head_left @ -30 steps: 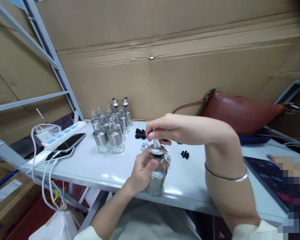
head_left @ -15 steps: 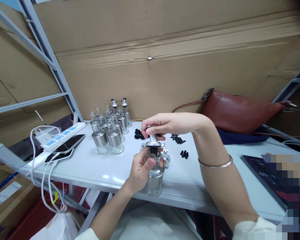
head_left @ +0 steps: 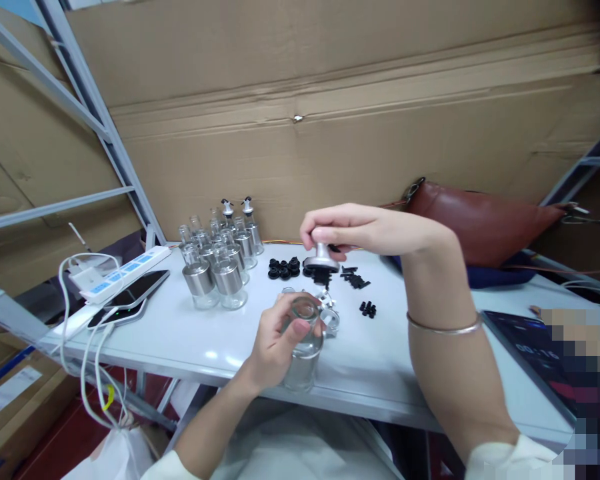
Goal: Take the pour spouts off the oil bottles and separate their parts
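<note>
My left hand (head_left: 275,340) is wrapped round the neck of a glass bottle (head_left: 305,360), which stands at the table's front edge with its mouth uncovered. Above and a little right of that mouth, my right hand (head_left: 347,230) pinches a silver pourer spout (head_left: 322,259) with a black stopper underneath. The stopper hangs apart from the bottle. Silver and clear parts (head_left: 331,319) lie just behind the bottle, partly hidden by it. Farther back are black round stoppers (head_left: 283,268), small black strips (head_left: 355,277) and tiny black caps (head_left: 369,309).
Several glass bottles with metal bands (head_left: 227,277) stand at the left rear, two with pourers fitted. A power strip (head_left: 125,273) and phones (head_left: 137,290) with cables lie at the left edge. A brown bag (head_left: 480,223) and a tablet (head_left: 527,360) are on the right.
My right hand has lifted the pourer spout up and to the right, out of the bottle's mouth. My left hand still holds the bottle, now slightly lower and to the left.
</note>
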`<state>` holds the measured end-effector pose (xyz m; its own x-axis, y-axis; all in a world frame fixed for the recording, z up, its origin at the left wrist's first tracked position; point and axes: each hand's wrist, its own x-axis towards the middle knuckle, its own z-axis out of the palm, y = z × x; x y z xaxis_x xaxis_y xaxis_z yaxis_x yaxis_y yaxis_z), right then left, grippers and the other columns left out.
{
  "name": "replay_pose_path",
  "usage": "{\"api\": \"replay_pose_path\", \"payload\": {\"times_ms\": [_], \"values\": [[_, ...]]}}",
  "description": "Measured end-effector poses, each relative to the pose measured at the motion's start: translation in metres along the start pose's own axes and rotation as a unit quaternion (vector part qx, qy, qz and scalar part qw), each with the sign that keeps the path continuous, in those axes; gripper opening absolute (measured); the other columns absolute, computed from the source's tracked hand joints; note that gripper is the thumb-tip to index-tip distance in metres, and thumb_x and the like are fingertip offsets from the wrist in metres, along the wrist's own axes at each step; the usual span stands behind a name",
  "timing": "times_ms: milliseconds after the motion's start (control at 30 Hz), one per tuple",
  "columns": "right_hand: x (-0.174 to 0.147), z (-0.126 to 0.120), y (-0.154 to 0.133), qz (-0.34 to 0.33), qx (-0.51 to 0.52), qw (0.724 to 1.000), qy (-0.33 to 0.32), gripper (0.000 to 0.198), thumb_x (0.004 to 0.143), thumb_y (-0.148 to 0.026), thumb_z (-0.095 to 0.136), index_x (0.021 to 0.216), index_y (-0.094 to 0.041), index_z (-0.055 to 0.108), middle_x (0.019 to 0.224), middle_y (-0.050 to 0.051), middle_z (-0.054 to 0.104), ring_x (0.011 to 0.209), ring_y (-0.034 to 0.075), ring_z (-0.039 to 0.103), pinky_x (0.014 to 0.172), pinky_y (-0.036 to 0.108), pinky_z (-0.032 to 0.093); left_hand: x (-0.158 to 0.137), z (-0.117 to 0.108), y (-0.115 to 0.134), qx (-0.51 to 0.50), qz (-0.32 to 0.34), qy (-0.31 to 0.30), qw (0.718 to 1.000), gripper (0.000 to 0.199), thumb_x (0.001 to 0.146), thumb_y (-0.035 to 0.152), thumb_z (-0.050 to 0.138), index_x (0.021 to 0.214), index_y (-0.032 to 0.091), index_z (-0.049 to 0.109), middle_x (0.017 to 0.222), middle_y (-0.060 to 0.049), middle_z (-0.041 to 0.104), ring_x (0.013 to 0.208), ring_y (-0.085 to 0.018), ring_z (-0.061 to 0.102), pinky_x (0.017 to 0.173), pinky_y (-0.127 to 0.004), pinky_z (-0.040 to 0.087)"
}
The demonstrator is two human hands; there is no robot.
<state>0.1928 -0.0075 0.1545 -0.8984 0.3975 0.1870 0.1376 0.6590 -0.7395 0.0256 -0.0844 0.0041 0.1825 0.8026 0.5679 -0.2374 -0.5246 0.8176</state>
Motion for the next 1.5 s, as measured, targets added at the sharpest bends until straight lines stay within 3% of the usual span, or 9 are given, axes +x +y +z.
{"api": "replay_pose_path", "payload": {"times_ms": [100, 200, 367, 500, 767, 1133, 1267, 1400, 1500], "values": [[-0.013, -0.008, -0.001, 0.001, -0.008, 0.999, 0.038, 0.025, 0.093, -0.04, 0.048, 0.085, -0.017, 0.054, 0.069, -0.002, 0.046, 0.056, 0.007, 0.04, 0.051, 0.02, 0.033, 0.004, -0.015, 0.025, 0.016, 0.021, 0.03, 0.999, 0.038, 0.086, 0.05, 0.052, 0.102, 0.016, 0.057, 0.067, -0.002, 0.06, 0.069, -0.017, 0.062, 0.062, -0.027, 0.049], [-0.02, -0.014, 0.003, 0.022, -0.021, 0.999, 0.036, 0.026, 0.092, -0.041, 0.048, 0.084, -0.018, 0.056, 0.068, -0.002, 0.048, 0.054, 0.008, 0.04, 0.049, 0.022, 0.032, 0.011, -0.04, 0.056, 0.091, 0.099, 0.127, 0.983, 0.039, 0.086, 0.051, 0.051, 0.097, 0.015, 0.059, 0.063, -0.001, 0.06, 0.066, -0.018, 0.063, 0.061, -0.029, 0.05], [-0.024, -0.019, 0.009, 0.052, -0.05, 0.996, 0.042, 0.027, 0.092, -0.041, 0.048, 0.081, -0.019, 0.058, 0.066, -0.001, 0.049, 0.052, 0.008, 0.04, 0.045, 0.022, 0.03, 0.018, -0.102, 0.088, 0.264, 0.23, 0.311, 0.884, 0.031, 0.082, 0.046, 0.058, 0.092, 0.017, 0.061, 0.065, 0.0, 0.059, 0.063, -0.015, 0.06, 0.064, -0.031, 0.049], [-0.026, -0.02, 0.01, 0.075, -0.071, 0.992, 0.069, 0.03, 0.091, -0.044, 0.047, 0.08, -0.019, 0.059, 0.06, -0.003, 0.047, 0.05, 0.008, 0.04, 0.045, 0.023, 0.03, 0.023, -0.154, 0.088, 0.402, 0.125, 0.398, 0.815, 0.027, 0.08, 0.043, 0.06, 0.089, 0.018, 0.058, 0.069, 0.0, 0.059, 0.067, -0.016, 0.058, 0.066, -0.031, 0.045], [-0.03, -0.017, 0.001, 0.069, -0.116, 0.988, 0.072, 0.03, 0.09, -0.045, 0.046, 0.08, -0.02, 0.06, 0.058, -0.003, 0.048, 0.051, 0.01, 0.042, 0.049, 0.024, 0.03, 0.043, -0.218, 0.058, 0.568, -0.102, 0.375, 0.725, 0.026, 0.086, 0.037, 0.046, 0.102, 0.016, 0.05, 0.089, -0.006, 0.067, 0.095, -0.024, 0.061, 0.088, -0.04, 0.045], [-0.028, -0.01, -0.011, 0.113, -0.132, 0.983, 0.066, 0.032, 0.089, -0.048, 0.045, 0.083, -0.019, 0.057, 0.065, -0.002, 0.052, 0.06, 0.012, 0.045, 0.058, 0.026, 0.034, 0.047, -0.224, 0.038, 0.6, -0.138, 0.338, 0.712, 0.04, 0.086, 0.044, 0.041, 0.11, 0.013, 0.05, 0.096, -0.013, 0.067, 0.1, -0.029, 0.062, 0.091, -0.043, 0.046], [-0.03, -0.006, -0.015, 0.12, -0.127, 0.982, 0.074, 0.029, 0.088, -0.046, 0.047, 0.095, -0.02, 0.056, 0.076, 0.002, 0.059, 0.07, 0.015, 0.052, 0.063, 0.027, 0.038, 0.047, -0.217, 0.039, 0.612, -0.137, 0.349, 0.697, 0.054, 0.083, 0.046, 0.047, 0.122, 0.009, 0.045, 0.118, -0.021, 0.057, 0.118, -0.035, 0.051, 0.101, -0.047, 0.039], [-0.025, 0.002, -0.016, 0.104, -0.148, 0.98, 0.081, 0.028, 0.088, -0.041, 0.046, 0.103, -0.019, 0.055, 0.075, 0.001, 0.06, 0.068, 0.015, 0.053, 0.061, 0.027, 0.038, 0.041, -0.182, 0.044, 0.618, 0.015, 0.384, 0.686, 0.061, 0.081, 0.037, 0.052, 0.129, 0.003, 0.039, 0.132, -0.025, 0.041, 0.129, -0.034, 0.036, 0.107, -0.046, 0.031], [-0.014, 0.021, 0.0, 0.054, -0.17, 0.973, 0.144, 0.022, 0.09, -0.032, 0.044, 0.104, -0.018, 0.053, 0.069, 0.0, 0.061, 0.06, 0.012, 0.052, 0.056, 0.024, 0.037, 0.032, -0.135, 0.045, 0.544, 0.157, 0.389, 0.726, 0.043, 0.086, 0.038, 0.049, 0.121, 0.014, 0.046, 0.123, -0.015, 0.047, 0.113, -0.026, 0.05, 0.09, -0.036, 0.045]]}}
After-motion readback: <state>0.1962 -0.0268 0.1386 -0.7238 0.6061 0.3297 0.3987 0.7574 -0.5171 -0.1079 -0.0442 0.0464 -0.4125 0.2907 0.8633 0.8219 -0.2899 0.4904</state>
